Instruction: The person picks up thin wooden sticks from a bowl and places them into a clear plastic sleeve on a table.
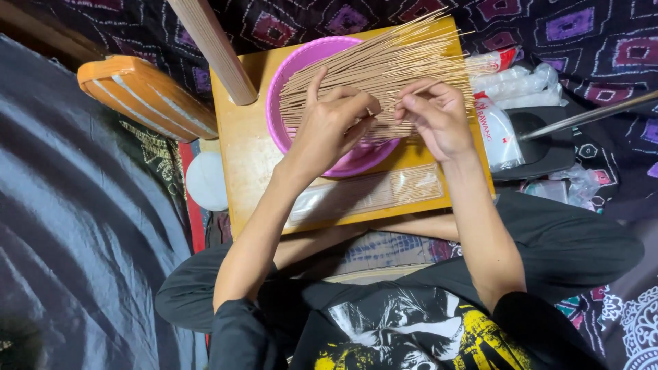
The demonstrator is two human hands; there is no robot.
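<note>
Two hands sort thin incense sticks over a pink bowl on a small wooden table.

The incense sticks lie in a fanned heap across the pink bowl, their tips running past the far right edge of the wooden table. The right hand pinches a few sticks between thumb and fingertips, fingers drawn close. The left hand rests on the heap just beside it, fingers curled narrow onto the sticks; whether it grips any, I cannot tell. A clear packet of sticks lies flat on the table's near edge. Right of the table sit plastic sleeves; to the left, an orange ribbed board and a white lid.
</note>
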